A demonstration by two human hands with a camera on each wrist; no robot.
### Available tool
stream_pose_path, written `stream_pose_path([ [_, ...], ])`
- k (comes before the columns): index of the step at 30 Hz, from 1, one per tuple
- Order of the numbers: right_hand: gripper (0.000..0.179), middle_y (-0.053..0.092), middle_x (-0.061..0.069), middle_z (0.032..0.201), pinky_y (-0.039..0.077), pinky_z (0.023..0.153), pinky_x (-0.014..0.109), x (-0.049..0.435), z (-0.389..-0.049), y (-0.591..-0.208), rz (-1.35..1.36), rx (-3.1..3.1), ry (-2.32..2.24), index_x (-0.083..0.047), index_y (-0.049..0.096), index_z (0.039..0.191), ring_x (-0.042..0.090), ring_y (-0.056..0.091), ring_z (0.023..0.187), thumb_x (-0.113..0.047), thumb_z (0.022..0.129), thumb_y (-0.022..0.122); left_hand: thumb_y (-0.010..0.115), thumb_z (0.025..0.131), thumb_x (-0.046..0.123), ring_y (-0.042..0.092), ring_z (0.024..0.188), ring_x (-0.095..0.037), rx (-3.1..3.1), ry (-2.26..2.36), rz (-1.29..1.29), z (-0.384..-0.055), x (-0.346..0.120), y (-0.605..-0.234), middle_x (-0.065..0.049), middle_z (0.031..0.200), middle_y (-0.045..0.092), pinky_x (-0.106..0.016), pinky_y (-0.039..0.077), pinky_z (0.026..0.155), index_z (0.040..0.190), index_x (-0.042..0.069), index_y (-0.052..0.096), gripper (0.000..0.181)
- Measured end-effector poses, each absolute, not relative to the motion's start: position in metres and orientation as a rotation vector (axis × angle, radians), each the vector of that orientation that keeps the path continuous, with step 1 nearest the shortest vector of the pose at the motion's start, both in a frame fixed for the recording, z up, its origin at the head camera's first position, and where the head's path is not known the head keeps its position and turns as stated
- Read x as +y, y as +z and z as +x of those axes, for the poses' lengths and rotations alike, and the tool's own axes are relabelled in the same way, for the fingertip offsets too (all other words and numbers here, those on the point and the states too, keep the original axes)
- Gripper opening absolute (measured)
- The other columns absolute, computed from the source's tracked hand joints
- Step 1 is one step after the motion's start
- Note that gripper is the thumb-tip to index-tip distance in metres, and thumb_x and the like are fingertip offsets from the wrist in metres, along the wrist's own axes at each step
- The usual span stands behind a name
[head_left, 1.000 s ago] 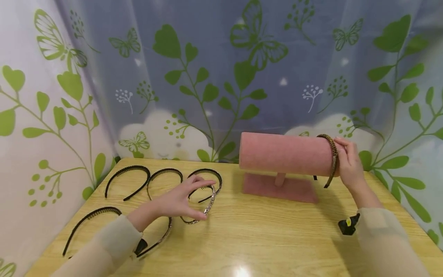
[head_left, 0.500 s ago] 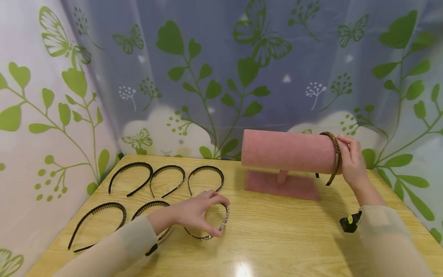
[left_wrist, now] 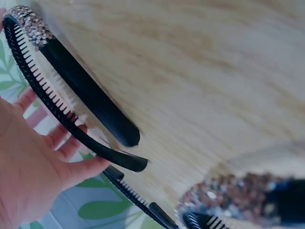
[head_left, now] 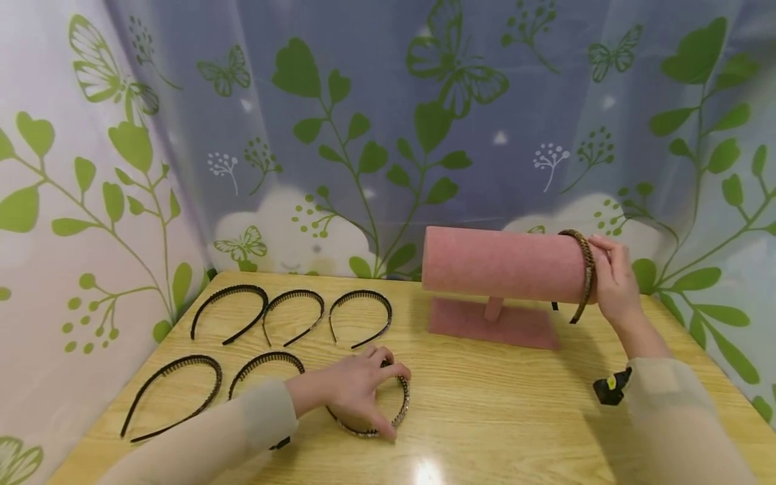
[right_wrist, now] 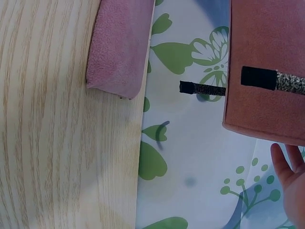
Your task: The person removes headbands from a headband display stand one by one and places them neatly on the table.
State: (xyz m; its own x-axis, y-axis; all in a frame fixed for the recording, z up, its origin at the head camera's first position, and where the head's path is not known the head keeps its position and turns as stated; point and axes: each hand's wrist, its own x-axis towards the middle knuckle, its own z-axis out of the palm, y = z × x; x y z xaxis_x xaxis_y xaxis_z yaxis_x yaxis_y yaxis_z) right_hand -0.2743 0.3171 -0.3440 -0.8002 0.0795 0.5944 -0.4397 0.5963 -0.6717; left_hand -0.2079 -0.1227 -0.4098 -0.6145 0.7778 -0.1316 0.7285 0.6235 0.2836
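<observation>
My left hand [head_left: 351, 387] is low over the table, thumb and fingers spread across a black toothed headband with sparkling stones [head_left: 405, 404], which it holds. In the left wrist view the thumb touches near one black end of this headband [left_wrist: 88, 90], and the fingers lie behind it. A pink velvet headband stand [head_left: 503, 263], a horizontal roll on a flat base, stands at the back right. Around the roll's right end hangs a gold-and-black headband [head_left: 587, 276], its ends pointing down. My right hand [head_left: 615, 279] grips that end of the roll, beside the headband.
Behind the left hand lie three black headbands in a row: left [head_left: 200, 310], middle [head_left: 318, 313] and right [head_left: 388, 320]. Two more lie in front, one at far left [head_left: 130, 404] and one [head_left: 267, 357] partly under the left forearm. A patterned curtain [head_left: 364, 168] borders the wooden table [head_left: 485, 411].
My left hand has moved toward the front and right with the stone-covered headband, lowering it to the table. The headbands behind it now show more fully. My right hand stays at the stand's end.
</observation>
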Motion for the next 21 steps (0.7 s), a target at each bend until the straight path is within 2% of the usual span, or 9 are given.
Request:
stream_pose_path([
  [6,0.043,0.032,0.025,0.142,0.017,0.114,0.04,0.317,-0.274,-0.344,0.285,-2.24,1.179,0.005,0.037,0.138,0.041,0.027,0.137,-0.024,0.107,0.029,0.063,0.07,0.079,0.042,0.111,-0.019,2.648,0.202,1.201,-0.206,-0.118,-0.411,-0.004,0.131,0.04,-0.043,0.046,0.085,0.141,0.036,0.041,0.086],
  [9,0.043,0.033,0.024,0.142,0.017,0.114,0.04,0.317,-0.273,-0.342,0.276,-2.242,1.17,0.005,0.038,0.137,0.041,0.027,0.137,-0.024,0.107,0.029,0.062,0.074,0.077,0.045,0.111,-0.018,2.648,0.251,1.22,-0.21,-0.115,-0.408,-0.003,0.128,0.043,-0.041,0.046,0.087,0.14,0.033,0.044,0.082],
  [12,0.043,0.033,0.024,0.142,0.017,0.114,0.04,0.317,-0.272,-0.342,0.277,-2.244,1.161,0.005,0.038,0.136,0.042,0.027,0.137,-0.025,0.107,0.029,0.065,0.079,0.069,0.048,0.107,-0.015,2.598,0.408,1.279,-0.22,-0.112,-0.404,-0.002,0.123,0.048,-0.033,0.046,0.087,0.136,0.028,0.05,0.072],
  [18,0.043,0.033,0.026,0.142,0.017,0.114,0.04,0.317,-0.274,-0.343,0.305,-2.229,1.168,0.006,0.038,0.136,0.042,0.027,0.137,-0.023,0.107,0.03,0.074,0.087,0.037,0.052,0.105,-0.014,2.403,0.639,1.349,-0.242,-0.102,-0.397,-0.001,0.114,0.056,-0.032,0.042,0.092,0.119,0.021,0.062,0.037],
  [21,0.043,0.033,0.026,0.142,0.017,0.114,0.04,0.317,-0.274,-0.343,0.311,-2.226,1.181,0.007,0.038,0.136,0.041,0.027,0.137,-0.023,0.107,0.03,0.075,0.088,0.026,0.051,0.101,-0.015,2.329,0.665,1.352,-0.248,-0.099,-0.397,-0.001,0.107,0.058,-0.029,0.042,0.088,0.112,0.019,0.064,0.028],
])
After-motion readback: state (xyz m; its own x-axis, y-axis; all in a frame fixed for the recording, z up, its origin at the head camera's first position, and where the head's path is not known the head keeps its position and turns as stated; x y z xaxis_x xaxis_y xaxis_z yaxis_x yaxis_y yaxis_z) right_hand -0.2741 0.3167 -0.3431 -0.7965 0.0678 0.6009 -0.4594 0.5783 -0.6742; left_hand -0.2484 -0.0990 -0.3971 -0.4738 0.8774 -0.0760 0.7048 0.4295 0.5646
